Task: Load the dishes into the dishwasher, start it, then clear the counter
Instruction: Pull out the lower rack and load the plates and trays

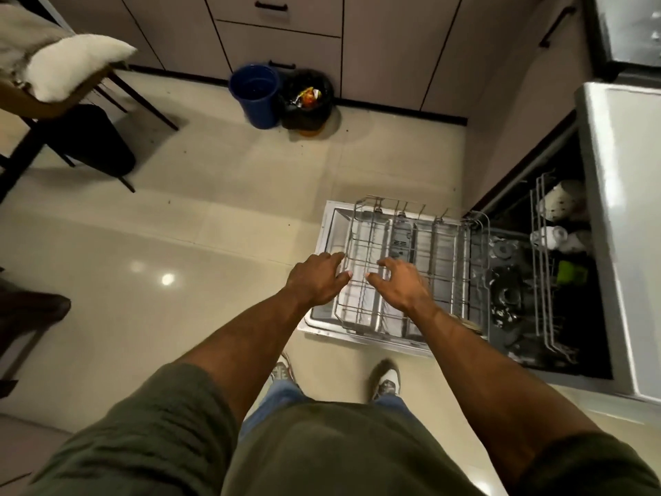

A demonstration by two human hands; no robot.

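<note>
The dishwasher door point(327, 230) lies open flat over the floor at the right. The grey wire lower rack point(443, 245) is pulled out onto it and looks bare of dishes. My left hand point(316, 281) hovers at the rack's front left edge with its fingers spread. My right hand point(398, 284) is over the rack's front wires, fingers apart and holding nothing. The upper rack point(543, 245) sits further in under the counter and carries white cups point(547, 236) and a green item point(570, 272). Dark parts lie on the tub floor point(506, 291).
A steel counter edge point(615, 223) runs down the right side. A blue bucket point(255, 94) and a black-lined bin point(307, 98) stand against the cabinets ahead. A chair with a white cushion point(71, 66) is at the far left. My shoes point(386, 379) are just before the door.
</note>
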